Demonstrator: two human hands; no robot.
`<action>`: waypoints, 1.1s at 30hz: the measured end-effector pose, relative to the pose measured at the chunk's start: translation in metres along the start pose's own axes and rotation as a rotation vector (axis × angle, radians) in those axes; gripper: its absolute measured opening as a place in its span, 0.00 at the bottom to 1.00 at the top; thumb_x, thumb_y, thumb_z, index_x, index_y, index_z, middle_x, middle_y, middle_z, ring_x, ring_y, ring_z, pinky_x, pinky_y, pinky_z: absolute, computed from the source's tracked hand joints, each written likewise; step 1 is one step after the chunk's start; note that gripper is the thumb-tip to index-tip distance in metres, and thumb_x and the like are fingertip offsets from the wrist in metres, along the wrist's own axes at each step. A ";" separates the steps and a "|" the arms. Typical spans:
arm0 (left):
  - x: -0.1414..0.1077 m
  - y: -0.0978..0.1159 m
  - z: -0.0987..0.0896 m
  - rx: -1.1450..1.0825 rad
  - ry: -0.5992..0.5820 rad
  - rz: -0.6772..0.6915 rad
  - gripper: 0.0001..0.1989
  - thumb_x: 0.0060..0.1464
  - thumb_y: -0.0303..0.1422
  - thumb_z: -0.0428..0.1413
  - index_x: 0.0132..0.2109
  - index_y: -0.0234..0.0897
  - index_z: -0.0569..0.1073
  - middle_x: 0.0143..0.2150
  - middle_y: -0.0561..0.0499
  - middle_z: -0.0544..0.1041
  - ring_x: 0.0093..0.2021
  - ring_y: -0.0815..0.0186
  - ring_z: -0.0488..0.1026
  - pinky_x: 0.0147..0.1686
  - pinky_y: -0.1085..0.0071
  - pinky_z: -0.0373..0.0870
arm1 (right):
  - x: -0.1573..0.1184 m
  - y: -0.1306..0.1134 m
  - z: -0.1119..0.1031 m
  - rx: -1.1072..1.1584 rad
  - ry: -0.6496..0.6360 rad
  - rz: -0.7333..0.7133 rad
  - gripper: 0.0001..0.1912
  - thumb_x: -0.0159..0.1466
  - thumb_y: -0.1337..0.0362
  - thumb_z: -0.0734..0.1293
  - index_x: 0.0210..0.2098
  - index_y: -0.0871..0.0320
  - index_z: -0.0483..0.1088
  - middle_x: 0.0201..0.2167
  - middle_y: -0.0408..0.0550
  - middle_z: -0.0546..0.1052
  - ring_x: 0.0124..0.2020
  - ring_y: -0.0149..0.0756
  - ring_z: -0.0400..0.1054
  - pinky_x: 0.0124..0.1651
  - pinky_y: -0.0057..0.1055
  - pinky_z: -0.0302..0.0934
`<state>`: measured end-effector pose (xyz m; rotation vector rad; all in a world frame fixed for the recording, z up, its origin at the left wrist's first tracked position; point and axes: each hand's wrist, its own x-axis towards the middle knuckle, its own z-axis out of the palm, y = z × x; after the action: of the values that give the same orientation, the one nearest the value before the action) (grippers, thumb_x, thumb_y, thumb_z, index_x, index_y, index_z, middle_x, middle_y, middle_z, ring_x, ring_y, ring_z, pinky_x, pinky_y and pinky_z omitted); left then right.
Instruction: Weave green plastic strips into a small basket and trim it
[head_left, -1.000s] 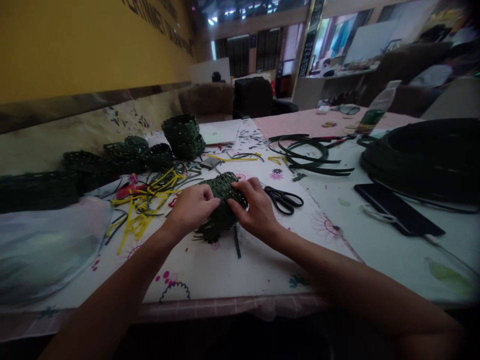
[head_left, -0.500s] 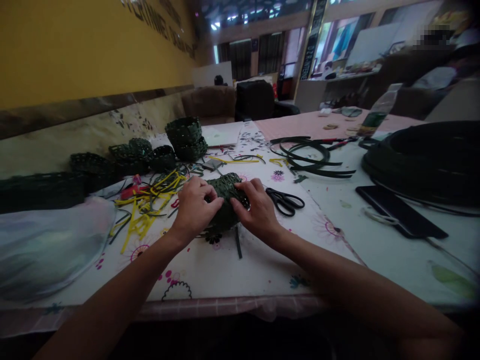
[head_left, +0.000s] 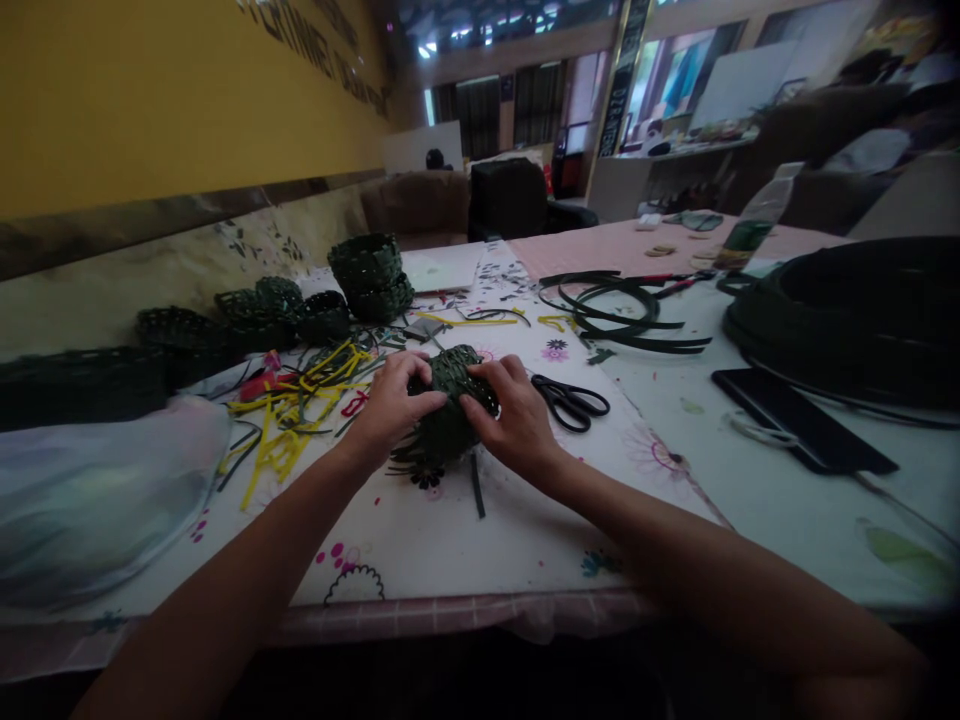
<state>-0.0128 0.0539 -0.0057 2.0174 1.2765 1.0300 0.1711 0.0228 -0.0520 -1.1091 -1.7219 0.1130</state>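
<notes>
A dark green woven basket (head_left: 454, 400) lies on its side on the flowered tablecloth, loose strip ends sticking out at its lower left. My left hand (head_left: 390, 405) grips it from the left, thumb across the weave and fingers curled behind. On the other side my right hand (head_left: 514, 410) holds the rim, its fingertips partly hidden by the basket. One flat green strip (head_left: 478, 487) hangs out below onto the cloth. Black-handled scissors (head_left: 571, 402) rest just right of my right hand.
Yellow and green strip scraps (head_left: 292, 420) are scattered at left, beside a plastic bag (head_left: 112, 500). Finished-looking woven baskets (head_left: 367, 275) stand behind. To the right are looped green strips (head_left: 622, 315), a large dark coil (head_left: 847, 320), a phone (head_left: 802, 420) and a bottle (head_left: 757, 220).
My left hand has shifted slightly left along the basket, uncovering more of its weave and the strip ends at lower left. My right hand stays nearly in place.
</notes>
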 end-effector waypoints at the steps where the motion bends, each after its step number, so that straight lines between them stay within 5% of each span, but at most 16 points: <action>1: 0.000 0.000 0.001 -0.006 0.007 -0.006 0.10 0.45 0.32 0.59 0.34 0.40 0.65 0.52 0.46 0.69 0.60 0.55 0.64 0.64 0.54 0.57 | 0.000 0.000 0.000 0.003 0.000 -0.001 0.11 0.65 0.62 0.65 0.47 0.54 0.66 0.42 0.52 0.68 0.43 0.46 0.69 0.46 0.45 0.67; 6: -0.001 0.004 0.006 0.028 0.035 -0.038 0.11 0.44 0.31 0.57 0.37 0.41 0.66 0.47 0.48 0.67 0.54 0.55 0.63 0.61 0.54 0.59 | -0.001 -0.001 0.001 0.023 0.017 0.007 0.10 0.64 0.63 0.66 0.46 0.54 0.67 0.42 0.52 0.67 0.42 0.46 0.68 0.45 0.45 0.67; 22: 0.007 0.014 0.000 0.168 -0.094 -0.030 0.15 0.43 0.26 0.57 0.41 0.42 0.70 0.49 0.49 0.65 0.57 0.54 0.62 0.65 0.53 0.55 | -0.002 0.010 0.012 0.256 0.049 0.100 0.18 0.61 0.62 0.67 0.51 0.51 0.64 0.51 0.53 0.72 0.57 0.49 0.65 0.63 0.51 0.59; 28: 0.005 0.016 0.003 0.233 -0.108 -0.008 0.14 0.45 0.27 0.57 0.41 0.42 0.71 0.48 0.49 0.66 0.56 0.53 0.61 0.63 0.52 0.55 | 0.003 0.007 0.013 0.249 0.046 0.143 0.20 0.60 0.62 0.68 0.51 0.51 0.64 0.50 0.53 0.73 0.56 0.50 0.66 0.63 0.53 0.59; 33: 0.006 0.017 0.004 0.229 -0.121 0.000 0.15 0.46 0.28 0.57 0.43 0.44 0.71 0.50 0.48 0.66 0.57 0.53 0.61 0.63 0.51 0.55 | 0.017 0.001 0.006 0.268 -0.057 0.229 0.27 0.55 0.65 0.69 0.54 0.50 0.63 0.54 0.52 0.72 0.56 0.49 0.66 0.62 0.52 0.61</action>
<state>0.0009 0.0525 0.0072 2.2123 1.3815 0.7776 0.1666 0.0374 -0.0434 -1.1060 -1.5696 0.5075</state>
